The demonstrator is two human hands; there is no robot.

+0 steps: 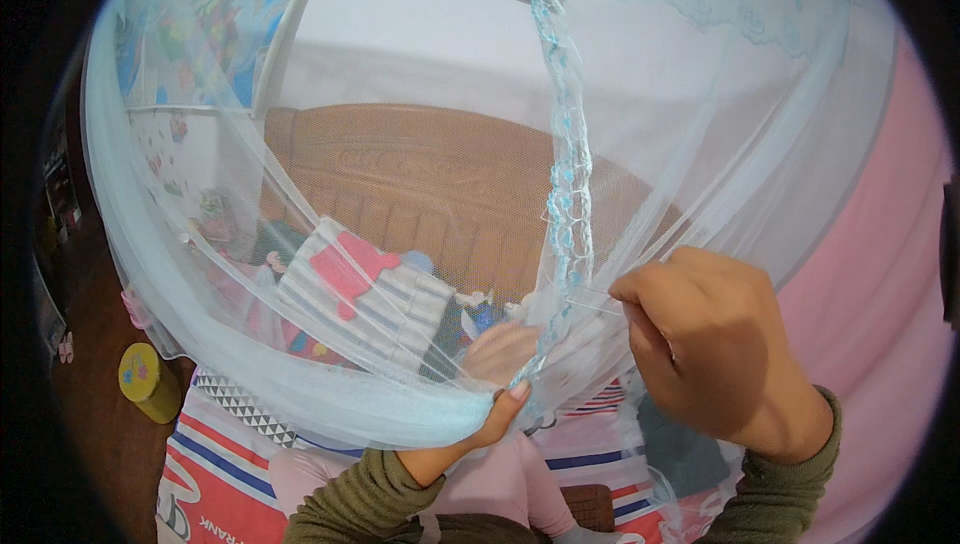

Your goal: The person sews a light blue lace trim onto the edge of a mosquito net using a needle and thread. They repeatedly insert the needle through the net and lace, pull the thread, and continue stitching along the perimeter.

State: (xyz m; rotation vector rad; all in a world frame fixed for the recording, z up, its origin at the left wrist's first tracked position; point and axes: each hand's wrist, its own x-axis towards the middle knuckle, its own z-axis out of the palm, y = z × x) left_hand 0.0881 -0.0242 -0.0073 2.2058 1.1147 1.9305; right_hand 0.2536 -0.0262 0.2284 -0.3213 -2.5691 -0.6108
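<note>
A pale blue mosquito net spreads across the view, with a lace-trimmed band running down its middle. My left hand grips the lower end of this band, thumb in front and fingers behind the mesh. To the right, my right hand is raised with thumb and forefinger pinched together. Fine white thread stretches between the band and those fingertips. Whether a needle is also in the pinch cannot be made out.
Behind the mesh are a carved wooden headboard and a striped pillow with a pink figure. A striped bedsheet lies below. A yellow stool stands on the floor at left. Pink fabric hangs at right.
</note>
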